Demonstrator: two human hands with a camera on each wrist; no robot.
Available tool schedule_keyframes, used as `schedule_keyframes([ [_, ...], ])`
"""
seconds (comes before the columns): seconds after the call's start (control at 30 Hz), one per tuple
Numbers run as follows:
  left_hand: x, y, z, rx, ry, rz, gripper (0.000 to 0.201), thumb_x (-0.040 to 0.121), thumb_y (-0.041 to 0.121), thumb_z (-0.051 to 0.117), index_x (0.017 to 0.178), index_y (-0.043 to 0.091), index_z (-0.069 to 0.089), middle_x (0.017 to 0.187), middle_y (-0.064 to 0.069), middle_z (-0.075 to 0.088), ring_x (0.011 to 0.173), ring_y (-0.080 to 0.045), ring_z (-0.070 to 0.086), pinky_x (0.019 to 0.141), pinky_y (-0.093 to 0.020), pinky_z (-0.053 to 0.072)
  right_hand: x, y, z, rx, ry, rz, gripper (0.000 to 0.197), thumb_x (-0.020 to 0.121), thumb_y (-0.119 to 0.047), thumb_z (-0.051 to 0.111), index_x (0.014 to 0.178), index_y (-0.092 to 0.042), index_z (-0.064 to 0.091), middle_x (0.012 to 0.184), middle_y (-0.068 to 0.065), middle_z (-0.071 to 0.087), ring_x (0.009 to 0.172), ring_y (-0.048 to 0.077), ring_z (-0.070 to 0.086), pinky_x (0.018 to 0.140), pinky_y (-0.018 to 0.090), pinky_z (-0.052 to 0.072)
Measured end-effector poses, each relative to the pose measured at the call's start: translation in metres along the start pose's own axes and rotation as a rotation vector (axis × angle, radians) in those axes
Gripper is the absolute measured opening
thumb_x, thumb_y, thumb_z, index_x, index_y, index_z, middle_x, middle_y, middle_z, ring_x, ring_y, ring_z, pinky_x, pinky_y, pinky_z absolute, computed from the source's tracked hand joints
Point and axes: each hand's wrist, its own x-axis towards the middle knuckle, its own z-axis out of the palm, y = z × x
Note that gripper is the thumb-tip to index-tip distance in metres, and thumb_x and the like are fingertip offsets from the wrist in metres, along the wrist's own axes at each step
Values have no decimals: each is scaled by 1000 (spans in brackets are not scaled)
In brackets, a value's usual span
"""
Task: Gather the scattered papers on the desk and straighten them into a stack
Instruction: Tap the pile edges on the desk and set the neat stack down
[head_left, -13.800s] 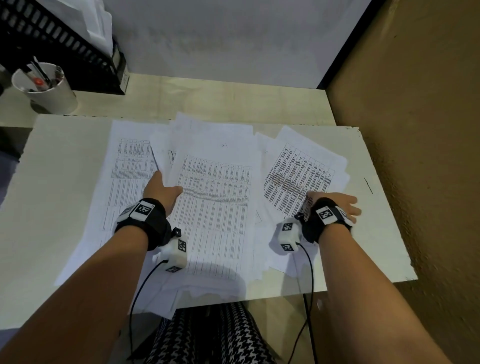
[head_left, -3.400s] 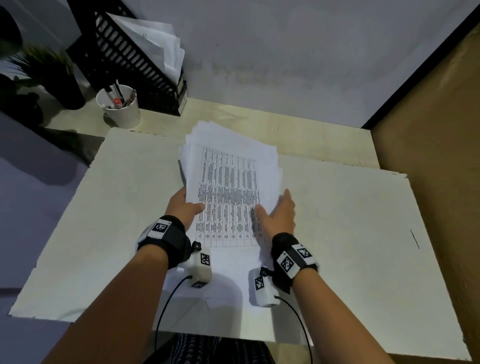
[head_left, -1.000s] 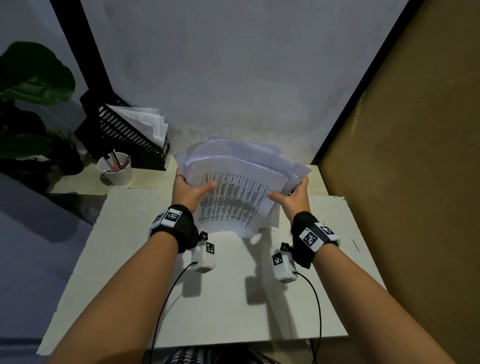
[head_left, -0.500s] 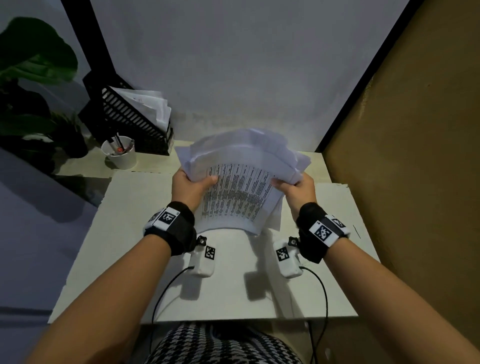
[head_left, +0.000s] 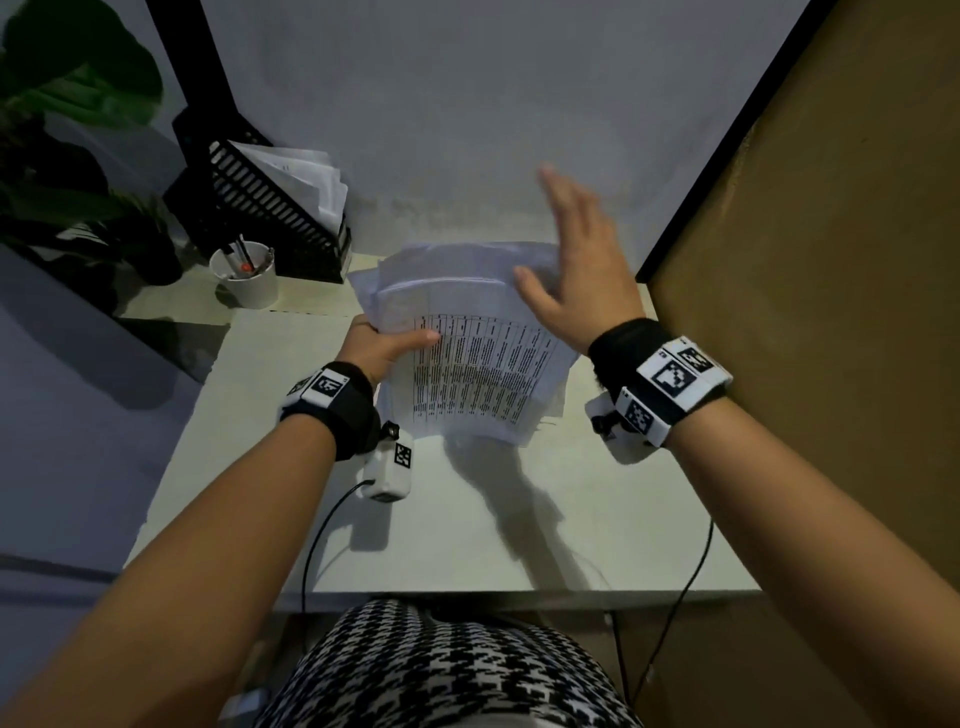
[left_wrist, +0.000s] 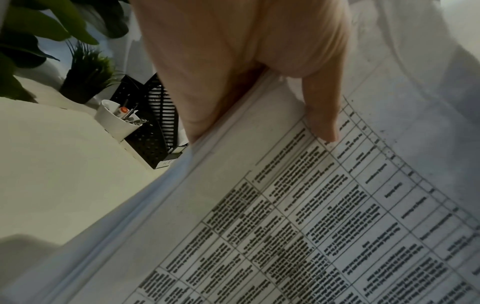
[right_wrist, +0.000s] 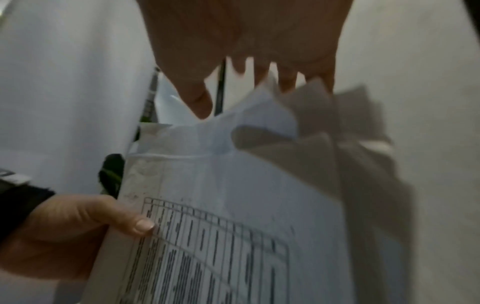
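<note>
Papers gathered, squaring-up step in hand.
My left hand pinches their edge above the worktop; right hand, fingers spread and empty, should next tap the uneven tops level.

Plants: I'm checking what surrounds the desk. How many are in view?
2. A large-leafed plant stands at the far left, and a small grassy plant in a dark pot sits beside the white pen cup. More may lie outside the views.

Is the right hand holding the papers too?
No, the right hand is lifted off with straight, spread fingers, while only the left hand grips the papers.
</note>
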Motion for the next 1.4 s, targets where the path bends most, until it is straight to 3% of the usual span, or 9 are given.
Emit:
schedule_keyframes([
  [0.1, -2, 0, 0, -8, 7, -18, 32, 67, 3, 81, 93, 19, 71, 107, -15, 72, 102, -30, 69, 96, -50, 51, 3, -15, 4, -402, -226, -76, 61, 94, -51, 32, 149, -29, 16, 151, -1, 34, 138, 30, 31, 102, 58, 31],
  [0.27, -3, 3, 1, 23, -26, -33, 29, 70, 2, 78, 95, 16, 69, 104, -13, 71, 104, -33, 66, 97, -52, 50, -1, -13, 16, -747, -373, 71, 81, 86, -67, 29, 144, -11, 27, 138, 9, 49, 135, 33, 35, 107, 66, 12],
  [0.47, -8, 6, 1, 32, -72, -33, 43, 58, 9, 81, 99, 15, 68, 104, -16, 69, 99, -31, 65, 94, -48, 52, 11, -31, 35, -475, -419, -171, 83, 80, -45, 62, 146, -18, 20, 145, 5, 40, 133, 26, 39, 111, 58, 18],
  [0.7, -6, 4, -1, 70, -2, -2, 41, 54, 11, 79, 91, 21, 66, 91, -9, 67, 90, -25, 62, 87, -43, 52, 20, -52, 54, -444, -452, -227, 71, 79, -27, 66, 140, -23, 29, 126, 7, 51, 108, 31, 55, 90, 48, 41],
  [0.8, -5, 0, -2, 101, 5, -9, 41, 55, 12, 80, 91, 24, 65, 94, -7, 67, 93, -24, 62, 84, -39, 53, 30, -52, 50, -426, -495, -222, 55, 83, -13, 60, 133, -21, 40, 98, 5, 59, 86, 29, 59, 70, 37, 44],
  [1.03, 5, -14, -21, 513, -37, -152, 43, 77, 11, 77, 115, -4, 64, 102, -14, 65, 98, -27, 60, 92, -36, 47, 56, -10, 17, -70, -392, 108, 22, 81, -8, 66, 102, -13, 70, 94, 6, 69, 91, 22, 64, 86, 37, 52],
  [1.2, 20, -13, -61, 376, 140, -320, 63, 72, 28, 81, 125, 4, 55, 119, -13, 62, 107, -29, 61, 88, -36, 50, 37, 69, 7, 559, -167, 553, 29, 72, 14, 67, 92, -6, 67, 90, -12, 66, 61, -16, 59, 69, 9, 51],
  [1.33, 15, -13, -57, 63, 49, -368, 40, 81, 21, 72, 117, 9, 60, 104, -7, 66, 91, -20, 63, 66, -24, 57, 0, 100, 11, 769, -52, 775, 28, 71, 13, 68, 89, -8, 69, 91, 5, 68, 94, 21, 64, 95, 39, 52],
  [1.4, 13, -18, -48, 98, -17, -364, 54, 70, 24, 81, 118, 7, 63, 103, -6, 71, 97, -23, 66, 75, -28, 59, -15, 104, 13, 822, -27, 873, 24, 75, 13, 64, 91, -5, 68, 93, 7, 66, 96, 24, 60, 95, 43, 49],
])
